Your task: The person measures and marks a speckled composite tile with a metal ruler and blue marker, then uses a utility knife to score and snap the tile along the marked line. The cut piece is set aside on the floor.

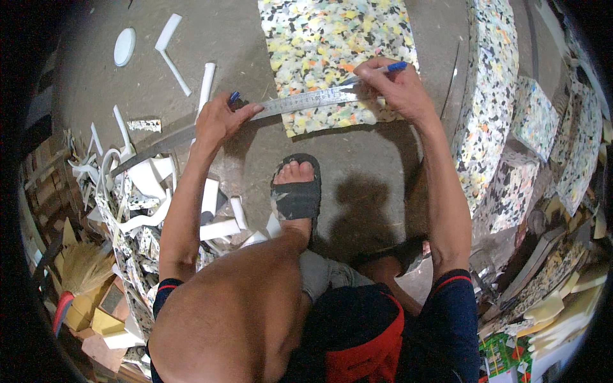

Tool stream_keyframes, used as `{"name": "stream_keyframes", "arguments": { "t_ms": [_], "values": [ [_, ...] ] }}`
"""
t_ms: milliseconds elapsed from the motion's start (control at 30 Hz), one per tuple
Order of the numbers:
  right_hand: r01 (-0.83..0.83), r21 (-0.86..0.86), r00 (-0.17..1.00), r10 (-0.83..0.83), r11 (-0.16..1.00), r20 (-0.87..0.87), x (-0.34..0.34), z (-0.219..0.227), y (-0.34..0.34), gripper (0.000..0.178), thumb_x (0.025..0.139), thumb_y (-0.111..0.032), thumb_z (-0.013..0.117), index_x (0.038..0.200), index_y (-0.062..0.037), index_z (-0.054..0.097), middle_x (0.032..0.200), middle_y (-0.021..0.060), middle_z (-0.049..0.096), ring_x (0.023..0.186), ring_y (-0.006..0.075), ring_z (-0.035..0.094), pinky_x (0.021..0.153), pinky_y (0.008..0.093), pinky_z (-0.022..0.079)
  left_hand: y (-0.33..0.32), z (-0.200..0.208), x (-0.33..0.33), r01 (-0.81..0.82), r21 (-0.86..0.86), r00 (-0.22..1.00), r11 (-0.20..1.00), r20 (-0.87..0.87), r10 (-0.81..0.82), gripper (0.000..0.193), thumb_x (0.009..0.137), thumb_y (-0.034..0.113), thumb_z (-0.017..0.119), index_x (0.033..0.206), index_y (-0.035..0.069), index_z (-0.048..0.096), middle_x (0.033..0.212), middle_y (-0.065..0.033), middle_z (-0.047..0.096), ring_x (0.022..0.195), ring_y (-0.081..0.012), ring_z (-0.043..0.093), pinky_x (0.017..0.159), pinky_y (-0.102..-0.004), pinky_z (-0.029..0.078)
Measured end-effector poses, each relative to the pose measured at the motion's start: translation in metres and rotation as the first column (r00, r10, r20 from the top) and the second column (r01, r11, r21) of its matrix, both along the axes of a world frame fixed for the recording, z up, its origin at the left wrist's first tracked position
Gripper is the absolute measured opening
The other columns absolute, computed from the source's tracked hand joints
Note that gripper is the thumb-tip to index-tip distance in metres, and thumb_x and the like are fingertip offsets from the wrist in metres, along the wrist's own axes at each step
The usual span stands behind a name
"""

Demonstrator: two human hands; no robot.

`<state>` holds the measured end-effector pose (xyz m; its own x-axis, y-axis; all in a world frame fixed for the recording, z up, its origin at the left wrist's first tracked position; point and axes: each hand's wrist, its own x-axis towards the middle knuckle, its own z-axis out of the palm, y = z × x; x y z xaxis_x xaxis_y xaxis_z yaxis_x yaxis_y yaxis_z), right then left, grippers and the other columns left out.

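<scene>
A speckled foam sheet (338, 45), mostly white and yellow with black flecks, lies flat on the floor in front of me. Across its near end runs a long metal ruler (306, 101), which stretches out far to the left over the floor. My left hand (217, 124) grips the ruler just left of the sheet, thumb on top. A small blue piece (234, 97), perhaps a pen cap, sticks out by its fingers. My right hand (402, 89) pinches a blue-ended pen (396, 66) over the sheet, above the ruler; its lower fingers are partly hidden.
White foam offcuts (147, 179) are heaped at left, beside a straw broom (86, 268). A long speckled foam slab (488, 96) stands along the right, with more foam blocks (536, 115) past it. My sandalled foot (297, 191) is just below the sheet.
</scene>
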<state>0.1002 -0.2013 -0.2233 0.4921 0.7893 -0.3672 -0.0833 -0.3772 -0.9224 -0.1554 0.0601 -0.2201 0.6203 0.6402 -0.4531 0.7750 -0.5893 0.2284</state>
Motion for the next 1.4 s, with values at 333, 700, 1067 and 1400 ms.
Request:
{"name": "stream_keyframes", "arguments": {
  "t_ms": [333, 700, 1067, 1400],
  "values": [
    [0.065, 0.083, 0.986, -0.077, 0.994, 0.147, -0.045, -0.013, -0.028, 0.019, 0.088, -0.014, 0.073, 0.101, -0.0006, 0.073, 0.083, 0.0021, 0.071, 0.075, 0.0073, 0.060, 0.068, 0.0254, 0.049, -0.001, -0.003, -0.002, 0.048, 0.037, 0.999, 0.998, 0.024, -0.049, 0.069, 0.076, 0.069, 0.077, 0.084, 0.001, 0.067, 0.071, -0.0132, 0.066, 0.067, -0.0271, 0.064, 0.062, -0.0429, 0.049],
    [0.087, 0.077, 0.961, -0.104, 0.993, 0.256, -0.026, -0.012, -0.005, 0.022, 0.084, -0.022, 0.074, 0.094, -0.0025, 0.074, 0.072, 0.0061, 0.069, 0.067, 0.0111, 0.061, 0.062, 0.0283, 0.050, 0.001, -0.008, -0.008, 0.023, 0.024, 0.999, 0.999, 0.042, -0.024, 0.069, 0.075, 0.070, 0.077, 0.084, 0.002, 0.065, 0.068, -0.0115, 0.064, 0.064, -0.0253, 0.063, 0.060, -0.0418, 0.049],
    [-0.004, 0.001, 0.969, 0.004, 1.000, 0.247, -0.006, -0.028, 0.009, 0.027, 0.083, -0.031, 0.074, 0.093, -0.0068, 0.078, 0.070, 0.0066, 0.069, 0.063, 0.0153, 0.062, 0.062, 0.0319, 0.051, 0.001, -0.006, -0.007, 0.045, 0.022, 0.998, 0.999, 0.042, -0.046, 0.068, 0.076, 0.070, 0.076, 0.083, 0.003, 0.066, 0.068, -0.0094, 0.064, 0.064, -0.0237, 0.063, 0.058, -0.0407, 0.048],
    [-0.021, -0.055, 0.967, 0.035, 0.998, 0.251, -0.004, -0.023, 0.010, 0.027, 0.083, -0.030, 0.074, 0.095, -0.0061, 0.078, 0.071, 0.0062, 0.070, 0.065, 0.0147, 0.065, 0.063, 0.0313, 0.052, 0.002, -0.006, -0.007, 0.035, 0.004, 0.999, 0.999, 0.026, -0.035, 0.068, 0.076, 0.071, 0.076, 0.083, 0.004, 0.064, 0.068, -0.0093, 0.063, 0.064, -0.0231, 0.061, 0.058, -0.0404, 0.046]
  ]
}}
